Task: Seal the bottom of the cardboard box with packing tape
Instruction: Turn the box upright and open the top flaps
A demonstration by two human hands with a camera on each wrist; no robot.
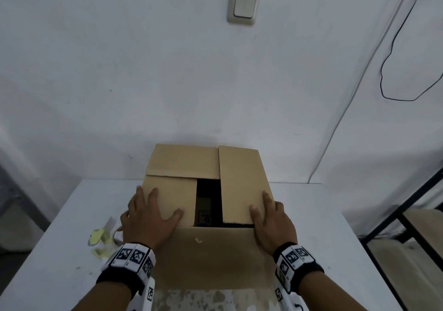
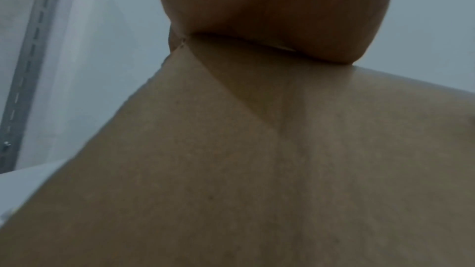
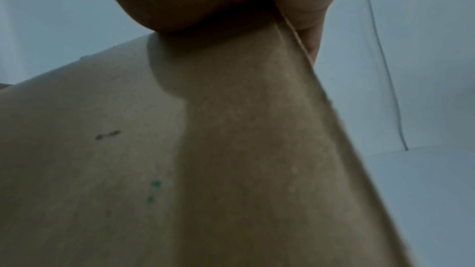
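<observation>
Cardboard box (image 1: 211,258) flaps lie under the flat, spread-fingered left hand (image 1: 148,217) and right hand (image 1: 271,219).

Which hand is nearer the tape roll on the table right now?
Left. The left hand presses flat on the cardboard box's left flap, just right of the tape roll beside the box. The right hand presses the right flap, across the box from the roll.

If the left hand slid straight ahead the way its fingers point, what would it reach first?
Probably the edge of the far flap, which overlaps the left flap that the left hand lies flat on; depth is unclear.
</observation>
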